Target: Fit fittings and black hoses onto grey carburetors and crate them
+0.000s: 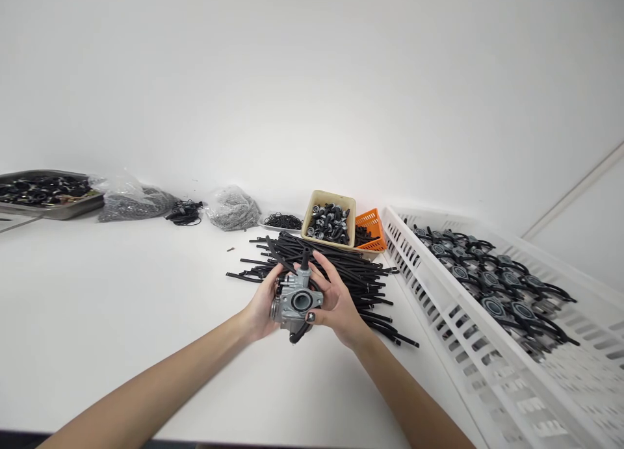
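Note:
Between both hands I hold a grey metal carburetor (296, 301) above the white table, its round bore facing me. A black cap or stub stands up from its top, and a black rubber hose is fitted to it. My left hand (263, 304) grips its left side, with the fingertips partly hidden behind the body. My right hand (336, 299) wraps the right side, the thumb resting by the flange. Just behind the carburetor lies a loose pile of black rubber hoses (361, 277).
A white slotted crate (439, 299) with several carburetors stands at the right. Along the wall are a cream bin (309, 214) of small parts, an orange basket (373, 225), clear plastic bags (234, 208) and a metal tray (73, 208) of black parts.

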Action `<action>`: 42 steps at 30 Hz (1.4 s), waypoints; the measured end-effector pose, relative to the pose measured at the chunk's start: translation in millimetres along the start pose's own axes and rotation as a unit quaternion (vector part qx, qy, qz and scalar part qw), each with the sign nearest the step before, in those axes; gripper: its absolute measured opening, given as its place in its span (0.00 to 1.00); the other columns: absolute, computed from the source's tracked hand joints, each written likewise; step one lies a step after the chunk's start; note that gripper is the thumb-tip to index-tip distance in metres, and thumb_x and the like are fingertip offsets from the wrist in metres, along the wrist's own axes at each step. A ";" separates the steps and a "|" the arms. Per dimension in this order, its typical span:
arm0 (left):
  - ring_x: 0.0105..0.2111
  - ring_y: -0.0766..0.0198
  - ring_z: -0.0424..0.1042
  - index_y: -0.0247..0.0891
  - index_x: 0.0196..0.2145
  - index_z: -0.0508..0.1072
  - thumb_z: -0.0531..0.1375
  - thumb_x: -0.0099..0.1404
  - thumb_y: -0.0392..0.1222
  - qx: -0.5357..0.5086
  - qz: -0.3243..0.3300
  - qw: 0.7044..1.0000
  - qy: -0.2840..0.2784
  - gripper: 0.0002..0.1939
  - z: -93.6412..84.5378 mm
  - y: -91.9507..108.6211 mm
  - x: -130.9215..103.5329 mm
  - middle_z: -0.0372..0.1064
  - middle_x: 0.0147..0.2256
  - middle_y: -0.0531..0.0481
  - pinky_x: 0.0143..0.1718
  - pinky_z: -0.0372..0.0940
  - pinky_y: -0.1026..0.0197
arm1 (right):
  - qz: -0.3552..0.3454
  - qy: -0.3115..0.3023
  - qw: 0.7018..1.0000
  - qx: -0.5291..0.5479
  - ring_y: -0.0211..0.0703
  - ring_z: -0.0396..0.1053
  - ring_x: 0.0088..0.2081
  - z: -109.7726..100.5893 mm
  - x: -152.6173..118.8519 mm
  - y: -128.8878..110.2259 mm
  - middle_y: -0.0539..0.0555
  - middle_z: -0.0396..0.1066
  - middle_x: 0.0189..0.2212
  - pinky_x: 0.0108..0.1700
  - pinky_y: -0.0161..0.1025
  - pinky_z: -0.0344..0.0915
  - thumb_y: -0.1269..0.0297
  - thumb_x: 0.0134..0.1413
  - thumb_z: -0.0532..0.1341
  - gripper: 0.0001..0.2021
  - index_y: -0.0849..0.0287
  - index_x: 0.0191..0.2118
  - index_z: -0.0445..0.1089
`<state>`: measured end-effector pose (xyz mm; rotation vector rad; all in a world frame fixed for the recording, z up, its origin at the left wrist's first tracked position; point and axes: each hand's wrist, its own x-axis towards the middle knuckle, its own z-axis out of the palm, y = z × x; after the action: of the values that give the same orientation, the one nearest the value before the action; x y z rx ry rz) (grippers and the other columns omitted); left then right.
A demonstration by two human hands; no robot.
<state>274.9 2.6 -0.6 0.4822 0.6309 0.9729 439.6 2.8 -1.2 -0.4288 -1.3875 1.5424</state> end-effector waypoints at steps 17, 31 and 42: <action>0.32 0.50 0.78 0.37 0.52 0.70 0.62 0.59 0.40 -0.002 0.065 0.993 -0.098 0.22 -13.1 2.8 11.8 0.77 0.41 0.41 0.29 0.74 0.49 | 0.000 0.124 0.992 -0.022 0.51 0.71 0.55 -22.2 8.6 14.2 0.60 0.72 0.56 0.58 0.48 0.66 0.54 0.42 0.75 0.42 0.51 0.62 0.60; 0.34 0.62 0.74 0.49 0.51 0.65 0.70 0.53 0.46 0.129 0.297 0.939 0.117 0.29 4.6 3.0 7.0 0.70 0.42 0.53 0.29 0.71 0.62 | -0.012 0.255 0.954 -0.159 0.42 0.71 0.35 -10.5 9.4 11.2 0.53 0.74 0.34 0.35 0.37 0.70 0.52 0.46 0.70 0.17 0.57 0.39 0.72; 0.34 0.65 0.68 0.46 0.50 0.65 0.69 0.54 0.43 0.221 0.368 0.891 0.149 0.27 4.7 2.2 7.2 0.68 0.38 0.54 0.34 0.66 0.66 | 0.052 0.117 0.976 -0.177 0.34 0.60 0.23 -7.3 9.9 22.2 0.48 0.67 0.24 0.26 0.35 0.58 0.53 0.43 0.71 0.15 0.59 0.32 0.75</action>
<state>279.7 9.5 2.3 1.0345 0.9870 1.6531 431.5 17.8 -19.9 -0.8855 -1.4700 1.2771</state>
